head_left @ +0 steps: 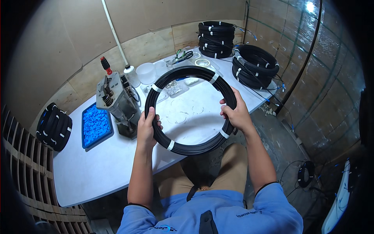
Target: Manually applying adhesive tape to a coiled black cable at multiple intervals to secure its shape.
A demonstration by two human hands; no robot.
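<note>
Between my hands I hold up a coil of black cable (189,149), bound at several places with white tape. My left hand (147,126) wraps round the coil's left side, thumb on top and fingertips curling inside the ring. On the opposite side my right hand (237,111) grips the coil, its fingers bent into the opening. The ring is raised above the front part of the white table (93,171), tilted toward me. Left of it stands a grey metal bench machine (119,103) with a red-and-black knob on top.
A dark tray (96,126) of small blue parts lies beside the machine. Stacked coils (216,39) and another coil pile (255,68) stand at the far right; more coils (54,126) sit at left. Behind are a white tub (146,73), a bottle (131,75), scissors (183,57) and a tape roll (202,62).
</note>
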